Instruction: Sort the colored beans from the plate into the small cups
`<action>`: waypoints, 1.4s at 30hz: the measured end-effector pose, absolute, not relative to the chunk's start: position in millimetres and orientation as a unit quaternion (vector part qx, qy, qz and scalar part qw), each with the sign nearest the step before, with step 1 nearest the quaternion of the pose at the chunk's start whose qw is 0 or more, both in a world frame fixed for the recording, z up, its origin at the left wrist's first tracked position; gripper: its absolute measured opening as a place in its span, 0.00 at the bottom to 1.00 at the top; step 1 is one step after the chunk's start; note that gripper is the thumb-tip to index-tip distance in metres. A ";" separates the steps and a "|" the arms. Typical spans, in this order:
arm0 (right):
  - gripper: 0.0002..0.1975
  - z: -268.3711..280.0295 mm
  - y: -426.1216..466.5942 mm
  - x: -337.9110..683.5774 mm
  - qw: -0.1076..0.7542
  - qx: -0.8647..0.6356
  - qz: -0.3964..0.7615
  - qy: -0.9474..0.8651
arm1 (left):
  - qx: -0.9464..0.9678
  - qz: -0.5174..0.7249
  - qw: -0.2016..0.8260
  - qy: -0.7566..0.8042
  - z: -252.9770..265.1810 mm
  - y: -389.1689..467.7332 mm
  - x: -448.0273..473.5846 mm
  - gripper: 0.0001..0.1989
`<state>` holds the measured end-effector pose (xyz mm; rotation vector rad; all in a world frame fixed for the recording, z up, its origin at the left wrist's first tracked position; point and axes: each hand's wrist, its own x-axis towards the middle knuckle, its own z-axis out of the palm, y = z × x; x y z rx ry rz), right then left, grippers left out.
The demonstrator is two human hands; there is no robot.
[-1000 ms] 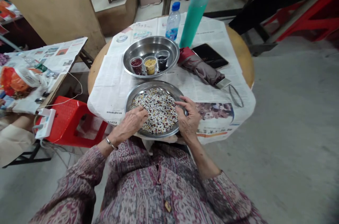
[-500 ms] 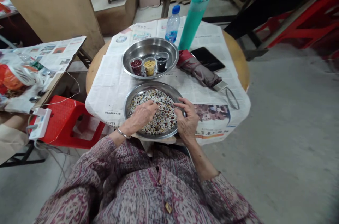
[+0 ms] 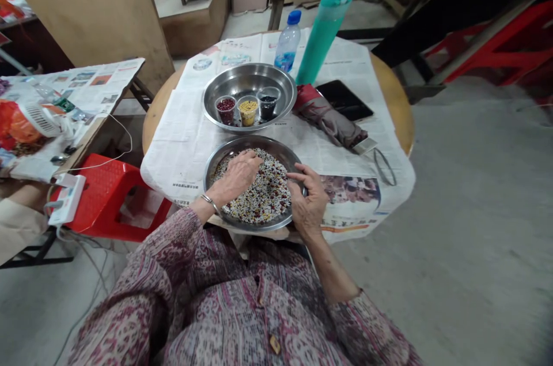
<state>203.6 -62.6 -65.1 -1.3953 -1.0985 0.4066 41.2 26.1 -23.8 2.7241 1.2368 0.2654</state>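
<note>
Our left hand (image 3: 237, 174) lies loosely curled, clasping nothing we can make out, fingertips down in a speckled heap of mixed beans (image 3: 263, 193); our right hand (image 3: 307, 197) pinches the thin rim of their round, shiny steel pan (image 3: 224, 154), which sits nearest us on the newspaper-covered round table (image 3: 181, 124). Beyond it, a second steel pan (image 3: 216, 86) carries three small clear plastic cups (image 3: 247, 109)

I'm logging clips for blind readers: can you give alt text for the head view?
A seated person's left hand rests in a steel tray of mixed beans, the right hand at its rim. Beyond it, on a newspaper-covered round table, a second steel tray holds three small cups of sorted beans.
</note>
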 end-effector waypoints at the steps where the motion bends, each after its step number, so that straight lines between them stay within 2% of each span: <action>1: 0.08 -65.1 -62.5 203.6 0.613 -0.606 0.175 -0.476 | 0.907 0.087 0.067 0.407 -25.5 28.1 42.3 0.14; 15: 0.08 -62.6 -63.4 203.3 0.612 -0.607 0.174 -0.476 | 0.879 0.107 0.106 0.452 -2.6 15.5 37.6 0.06; 24: 0.08 -60.3 -62.9 202.2 0.625 -0.595 0.178 -0.473 | 0.911 0.042 0.070 0.405 -1.4 26.0 75.0 0.14; 30: 0.07 -61.3 -61.9 202.8 0.626 -0.595 0.179 -0.472 | 0.919 0.010 0.052 0.391 -5.1 25.7 74.0 0.14; 42: 0.08 -59.7 -62.4 203.2 0.615 -0.604 0.184 -0.472 | 0.914 0.021 0.071 0.399 2.8 22.5 83.5 0.12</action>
